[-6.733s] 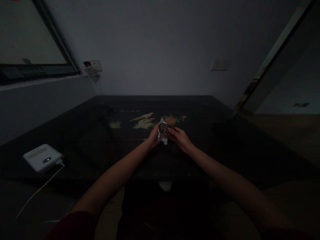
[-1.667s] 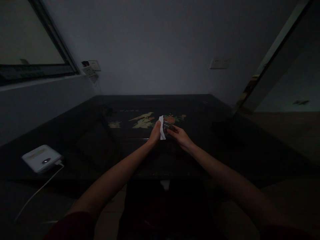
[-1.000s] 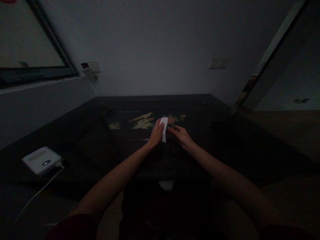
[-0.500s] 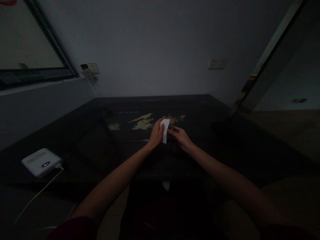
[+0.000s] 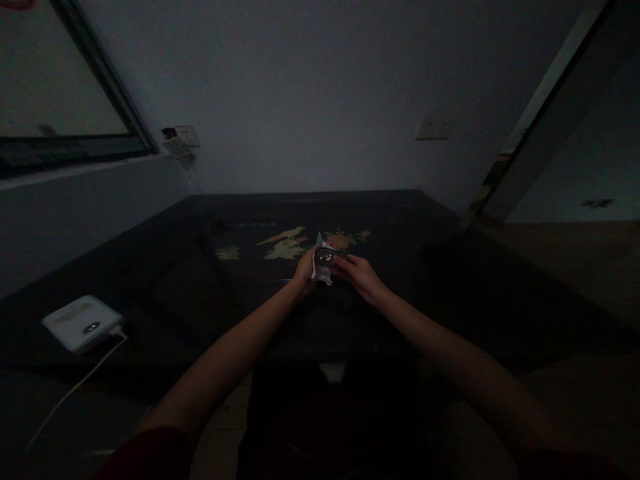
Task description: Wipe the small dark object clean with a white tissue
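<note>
Both hands meet above the dark table [image 5: 190, 293]. My left hand [image 5: 303, 272] is closed around a crumpled piece of white tissue or paper [image 5: 323, 273], which stands up at its far edge. Against the white sheet lies a small dark, shiny, rounded object [image 5: 326, 257] with bright glints. Its exact kind is too dim to make out. From the right, my right hand [image 5: 361, 275] pinches this object, with thumb and fingers at its near side.
A white box-shaped device [image 5: 83, 320] with a cable [image 5: 75, 390] plugged in sits at the table's left. Bird and flower pictures [image 5: 285, 245] decorate the tabletop. Wall sockets [image 5: 434, 129] are behind, a window [image 5: 60, 80] at left, and a door frame [image 5: 545, 87] at right.
My left hand has turned and the white sheet has opened out, so the dark shiny object now shows against it. My right hand has barely moved.
</note>
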The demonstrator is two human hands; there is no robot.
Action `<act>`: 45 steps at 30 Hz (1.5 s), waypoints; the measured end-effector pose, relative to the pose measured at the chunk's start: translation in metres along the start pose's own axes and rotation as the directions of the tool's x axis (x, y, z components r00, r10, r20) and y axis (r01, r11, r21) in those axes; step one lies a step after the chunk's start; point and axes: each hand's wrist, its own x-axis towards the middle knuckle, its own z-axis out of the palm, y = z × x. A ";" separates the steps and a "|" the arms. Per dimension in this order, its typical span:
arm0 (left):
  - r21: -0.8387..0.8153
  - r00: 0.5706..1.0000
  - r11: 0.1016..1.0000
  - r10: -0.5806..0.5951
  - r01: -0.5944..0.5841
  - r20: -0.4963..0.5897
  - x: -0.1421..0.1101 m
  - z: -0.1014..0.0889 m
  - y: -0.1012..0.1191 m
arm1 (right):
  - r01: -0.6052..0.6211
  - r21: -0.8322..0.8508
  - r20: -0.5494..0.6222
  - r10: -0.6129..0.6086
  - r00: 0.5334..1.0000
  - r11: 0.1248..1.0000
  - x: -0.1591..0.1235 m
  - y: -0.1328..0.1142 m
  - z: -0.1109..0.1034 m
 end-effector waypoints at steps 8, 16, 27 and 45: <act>0.179 0.988 0.972 0.154 -0.154 0.014 -0.007 0.001 0.000 | -0.024 0.010 -0.009 0.024 1.000 1.000 -0.002 -0.002 0.001; 0.642 0.818 0.535 0.500 -0.549 0.283 -0.028 0.004 0.005 | -0.010 0.003 -0.032 0.010 0.999 1.000 -0.001 0.005 0.003; 0.651 0.806 0.510 0.514 -0.562 0.293 -0.029 0.006 0.008 | 0.003 -0.047 -0.036 -0.005 0.999 0.999 -0.001 0.009 0.003; 0.030 0.997 0.998 -0.051 0.049 0.053 -0.006 0.003 0.002 | -0.016 0.014 -0.009 0.016 1.000 1.000 -0.002 0.001 0.004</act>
